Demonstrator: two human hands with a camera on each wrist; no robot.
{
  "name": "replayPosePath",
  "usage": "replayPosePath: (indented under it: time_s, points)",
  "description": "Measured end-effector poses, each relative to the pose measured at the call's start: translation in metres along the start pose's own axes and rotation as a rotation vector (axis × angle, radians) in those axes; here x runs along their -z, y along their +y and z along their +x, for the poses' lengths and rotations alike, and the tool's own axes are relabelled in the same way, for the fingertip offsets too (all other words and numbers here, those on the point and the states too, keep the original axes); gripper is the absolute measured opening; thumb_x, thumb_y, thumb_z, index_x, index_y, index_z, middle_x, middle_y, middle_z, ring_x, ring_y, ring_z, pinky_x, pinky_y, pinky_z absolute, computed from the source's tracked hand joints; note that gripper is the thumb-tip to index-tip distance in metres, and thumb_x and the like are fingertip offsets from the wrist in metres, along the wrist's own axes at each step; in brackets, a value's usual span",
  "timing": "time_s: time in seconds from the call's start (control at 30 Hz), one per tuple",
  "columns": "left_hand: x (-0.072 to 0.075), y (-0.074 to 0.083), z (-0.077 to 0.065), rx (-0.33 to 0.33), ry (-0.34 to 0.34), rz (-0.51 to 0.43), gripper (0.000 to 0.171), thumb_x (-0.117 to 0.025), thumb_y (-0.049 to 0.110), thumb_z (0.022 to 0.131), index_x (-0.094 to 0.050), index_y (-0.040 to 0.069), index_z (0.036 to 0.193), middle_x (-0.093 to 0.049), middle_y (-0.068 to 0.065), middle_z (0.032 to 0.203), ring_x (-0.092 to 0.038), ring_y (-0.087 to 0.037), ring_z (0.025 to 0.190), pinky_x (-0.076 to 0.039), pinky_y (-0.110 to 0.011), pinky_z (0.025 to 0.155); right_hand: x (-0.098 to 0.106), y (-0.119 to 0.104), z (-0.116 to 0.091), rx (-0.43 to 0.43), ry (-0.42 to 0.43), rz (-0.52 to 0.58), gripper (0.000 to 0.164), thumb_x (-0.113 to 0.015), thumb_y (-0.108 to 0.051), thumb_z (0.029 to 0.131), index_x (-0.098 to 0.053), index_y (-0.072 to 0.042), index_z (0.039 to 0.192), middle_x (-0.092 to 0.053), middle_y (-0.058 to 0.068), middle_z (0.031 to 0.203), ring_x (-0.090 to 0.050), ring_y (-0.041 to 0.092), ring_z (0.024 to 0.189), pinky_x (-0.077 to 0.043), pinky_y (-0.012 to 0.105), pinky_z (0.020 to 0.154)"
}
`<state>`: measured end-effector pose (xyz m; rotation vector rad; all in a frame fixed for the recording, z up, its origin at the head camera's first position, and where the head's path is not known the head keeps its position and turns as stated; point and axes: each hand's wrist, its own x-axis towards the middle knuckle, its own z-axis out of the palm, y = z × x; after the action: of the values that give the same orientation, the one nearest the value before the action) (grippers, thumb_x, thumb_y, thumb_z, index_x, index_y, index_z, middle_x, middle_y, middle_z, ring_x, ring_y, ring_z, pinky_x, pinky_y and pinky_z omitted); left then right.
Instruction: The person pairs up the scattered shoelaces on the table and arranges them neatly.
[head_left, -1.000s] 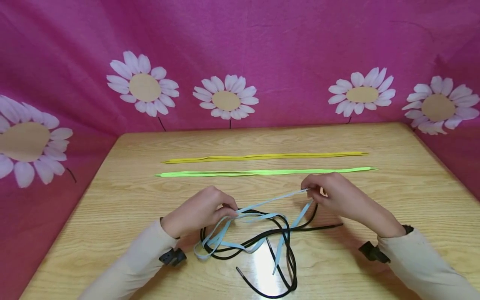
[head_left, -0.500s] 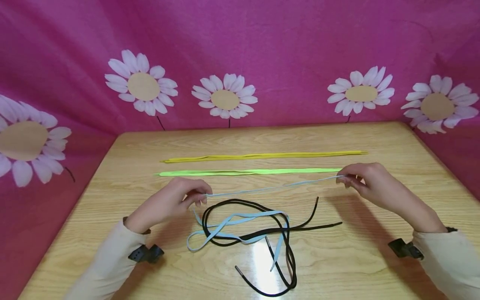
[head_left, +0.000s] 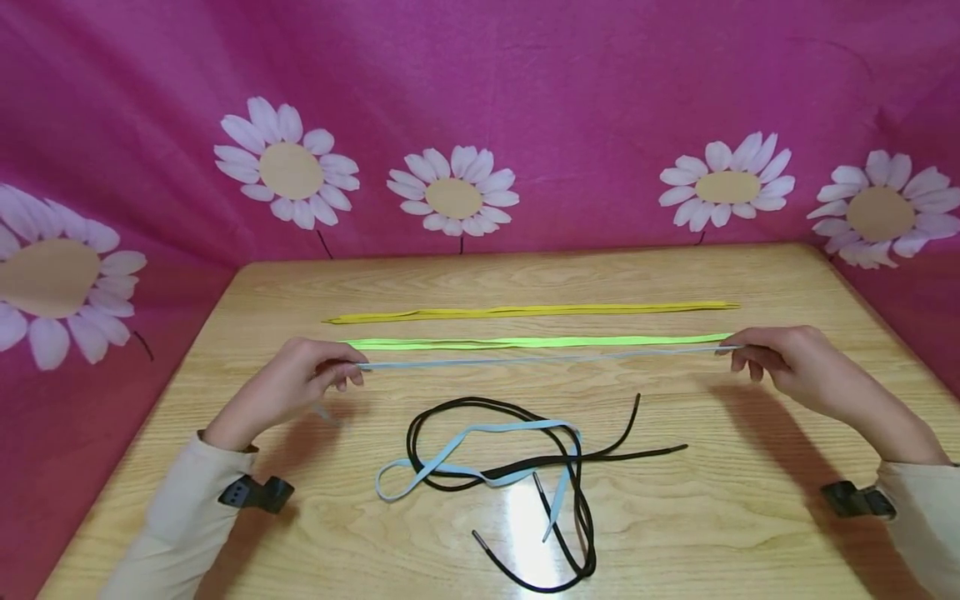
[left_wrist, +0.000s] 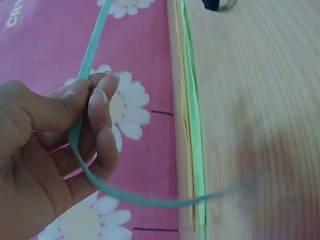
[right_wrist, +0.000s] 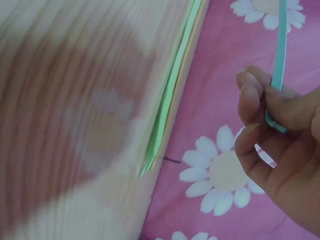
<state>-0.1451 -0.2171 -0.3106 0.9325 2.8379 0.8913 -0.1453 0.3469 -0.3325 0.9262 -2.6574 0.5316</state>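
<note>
A light blue flat shoelace (head_left: 487,362) is stretched nearly straight between both hands, raised above the table. My left hand (head_left: 292,379) pinches it between thumb and fingers; in the left wrist view a loose tail of the shoelace (left_wrist: 150,203) curves down from the grip. On the other side my right hand (head_left: 795,362) pinches the lace close to its end, and a short tip (right_wrist: 276,125) shows below the thumb. Below, a second light blue shoelace (head_left: 480,428) lies tangled with black round shoelaces (head_left: 525,462) on the table.
Beyond the hands, a bright green shoelace pair (head_left: 525,342) lies straight across the wooden table (head_left: 247,333). Parallel to it, farther back, is a yellow pair (head_left: 525,312). A pink cloth with printed daisies (head_left: 570,125) hangs behind the table.
Both hands have moved apart, drawing one light blue lace out of the tangle and pulling it taut near the green pair. The other blue lace and the black laces stay behind.
</note>
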Motion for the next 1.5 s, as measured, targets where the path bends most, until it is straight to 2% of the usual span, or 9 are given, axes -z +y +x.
replayPosePath:
  time_s: [0.17,0.33,0.53,0.63,0.77,0.93,1.17,1.33,1.5]
  points:
    - [0.001,-0.007,-0.003,0.039,0.010,0.007,0.013,-0.061,-0.007,0.089,-0.071,-0.004,0.097,-0.068,-0.005,0.077,-0.060,-0.017,0.064,-0.049,-0.025,0.056,0.001,0.007,-0.008,-0.043,-0.002,0.005,0.036,-0.064,0.024,0.075,-0.067,-0.008,0.091,-0.059,-0.013,0.071,-0.050,-0.002,0.056,-0.038,0.014,0.049]
    - [0.003,-0.013,-0.004,0.034,0.021,0.007,0.015,-0.060,-0.010,0.089,-0.071,-0.004,0.098,-0.069,-0.006,0.077,-0.058,-0.014,0.062,-0.049,-0.025,0.056,0.003,0.013,-0.013,-0.067,0.007,-0.003,0.035,-0.066,0.023,0.074,-0.068,-0.008,0.092,-0.060,-0.012,0.070,-0.050,-0.002,0.056,-0.040,0.014,0.050]
    - [0.006,-0.020,-0.004,0.018,0.057,0.014,0.019,-0.057,-0.015,0.089,-0.070,-0.006,0.099,-0.069,-0.006,0.078,-0.057,-0.011,0.062,-0.049,-0.025,0.057,0.007,0.020,-0.017,-0.116,0.003,-0.030,0.036,-0.059,0.024,0.078,-0.068,-0.007,0.096,-0.061,-0.008,0.070,-0.052,0.000,0.056,-0.039,0.015,0.049]
    - [0.006,-0.025,-0.006,0.030,0.080,0.022,0.014,-0.060,-0.011,0.088,-0.071,-0.004,0.095,-0.068,-0.005,0.078,-0.057,-0.011,0.062,-0.048,-0.025,0.056,0.008,0.025,-0.020,-0.153,-0.009,-0.058,0.032,-0.062,0.021,0.079,-0.068,-0.005,0.096,-0.064,-0.005,0.070,-0.051,0.000,0.056,-0.040,0.017,0.049]
    - [0.005,-0.034,-0.008,0.060,0.096,0.047,0.007,-0.065,-0.001,0.089,-0.071,0.001,0.089,-0.067,-0.003,0.076,-0.054,-0.011,0.062,-0.045,-0.025,0.055,0.008,0.032,-0.025,-0.198,-0.009,-0.090,0.013,-0.070,0.008,0.081,-0.069,-0.002,0.090,-0.065,-0.005,0.068,-0.051,-0.002,0.054,-0.041,0.017,0.048]
    - [0.003,-0.045,-0.009,0.117,0.132,0.072,0.004,-0.067,0.001,0.088,-0.071,0.002,0.085,-0.065,-0.002,0.074,-0.052,-0.012,0.063,-0.045,-0.026,0.056,0.006,0.043,-0.030,-0.253,-0.020,-0.142,0.013,-0.073,0.006,0.078,-0.071,-0.003,0.087,-0.064,-0.005,0.067,-0.048,-0.004,0.054,-0.040,0.019,0.047]
    - [0.001,-0.062,-0.012,0.197,0.122,0.089,0.008,-0.065,-0.001,0.089,-0.072,0.002,0.089,-0.067,-0.005,0.077,-0.056,-0.014,0.067,-0.047,-0.029,0.061,0.001,0.055,-0.032,-0.265,-0.091,-0.184,0.020,-0.073,0.010,0.073,-0.072,-0.004,0.087,-0.068,0.003,0.074,-0.048,0.003,0.060,-0.040,0.025,0.051]
    - [-0.001,-0.068,-0.010,0.224,0.120,0.108,0.007,-0.066,0.001,0.089,-0.073,0.002,0.091,-0.071,-0.008,0.086,-0.063,-0.020,0.076,-0.050,-0.037,0.068,0.001,0.060,-0.031,-0.253,-0.065,-0.221,0.016,-0.080,0.002,0.072,-0.071,-0.009,0.080,-0.066,-0.003,0.068,-0.050,0.003,0.059,-0.042,0.028,0.052]
    - [-0.005,-0.073,-0.007,0.238,0.094,0.137,0.005,-0.070,0.002,0.086,-0.072,0.005,0.083,-0.069,-0.005,0.081,-0.059,-0.018,0.074,-0.047,-0.036,0.068,0.001,0.064,-0.027,-0.241,-0.062,-0.224,0.018,-0.081,0.001,0.070,-0.071,-0.010,0.079,-0.060,-0.008,0.066,-0.044,0.002,0.059,-0.039,0.025,0.051]
